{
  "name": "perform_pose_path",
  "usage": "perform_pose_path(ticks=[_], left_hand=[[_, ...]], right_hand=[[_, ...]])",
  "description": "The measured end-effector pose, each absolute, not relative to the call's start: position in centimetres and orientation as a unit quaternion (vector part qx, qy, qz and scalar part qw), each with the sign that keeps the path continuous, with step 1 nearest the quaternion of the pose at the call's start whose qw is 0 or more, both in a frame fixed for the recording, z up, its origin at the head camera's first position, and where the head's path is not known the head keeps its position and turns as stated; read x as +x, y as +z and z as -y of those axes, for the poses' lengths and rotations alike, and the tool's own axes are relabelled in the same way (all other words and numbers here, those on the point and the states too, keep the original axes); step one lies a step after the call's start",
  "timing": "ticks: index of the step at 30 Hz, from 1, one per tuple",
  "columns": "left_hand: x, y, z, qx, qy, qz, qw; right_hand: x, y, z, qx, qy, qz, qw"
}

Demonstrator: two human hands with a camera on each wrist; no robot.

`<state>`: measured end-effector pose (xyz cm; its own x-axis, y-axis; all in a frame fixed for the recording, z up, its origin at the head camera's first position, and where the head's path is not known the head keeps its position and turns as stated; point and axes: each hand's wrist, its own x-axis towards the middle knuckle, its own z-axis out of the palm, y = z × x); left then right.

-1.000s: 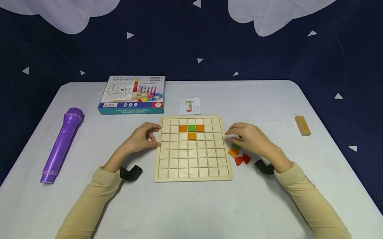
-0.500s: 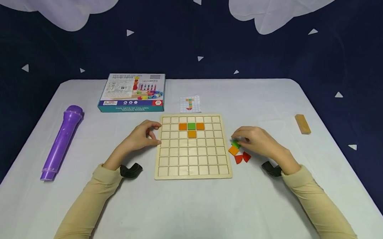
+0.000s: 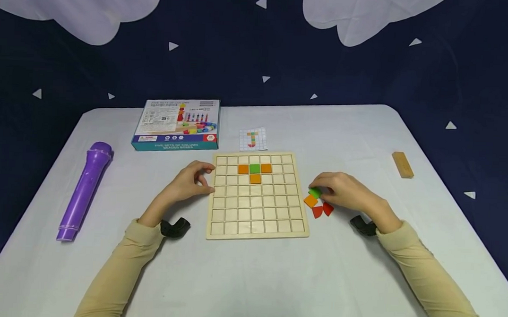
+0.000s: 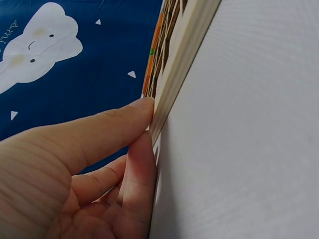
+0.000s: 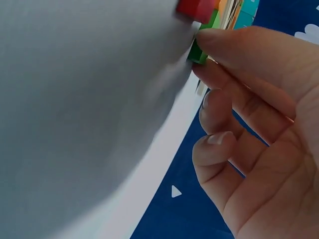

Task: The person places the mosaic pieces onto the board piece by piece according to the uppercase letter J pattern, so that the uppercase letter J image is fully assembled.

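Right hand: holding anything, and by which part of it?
The right hand pinches a green tile by its edges, between thumb and fingertip.

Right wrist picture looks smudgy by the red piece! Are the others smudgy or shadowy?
Right wrist: red piece blurred, grey shade across the table; head: board lines crisp, soft shadows beside the sleeves; left wrist: board edge fairly clear, shadow alongside.

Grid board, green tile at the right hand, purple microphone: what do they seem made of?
Grid board: probably smooth, low-sheen wood; pale tan, with lengthwise edge lines. Green tile: painted wood or plastic, can't tell; solid, even color. Purple microphone: likely plastic, from its faint sheen.
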<state>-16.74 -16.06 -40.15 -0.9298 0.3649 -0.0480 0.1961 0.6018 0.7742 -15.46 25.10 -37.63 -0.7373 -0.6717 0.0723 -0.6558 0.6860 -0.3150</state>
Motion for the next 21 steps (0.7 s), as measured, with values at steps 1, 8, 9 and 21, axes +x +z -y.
perform_pose_path(ticks=[1, 8, 9, 21], left_hand=[[-16.7, -40.2, 16.1, 0.159, 0.418, -0.889, 0.101], [-16.7, -40.3, 16.2, 0.164, 0.417, -0.888, 0.105], [-16.8, -40.2, 16.2, 0.165, 0.417, -0.888, 0.105], [-17.0, -40.2, 16.2, 0.162, 0.421, -0.886, 0.105]], right_hand=[[-15.4, -37.6, -25.1, -0.359, -0.159, -0.919, 0.026], [-15.1, -37.5, -24.9, -0.334, -0.14, -0.932, 0.03], [-15.1, -37.5, -24.9, -0.332, -0.138, -0.933, 0.028], [-16.2, -36.6, -24.2, -0.348, -0.127, -0.929, -0.007]])
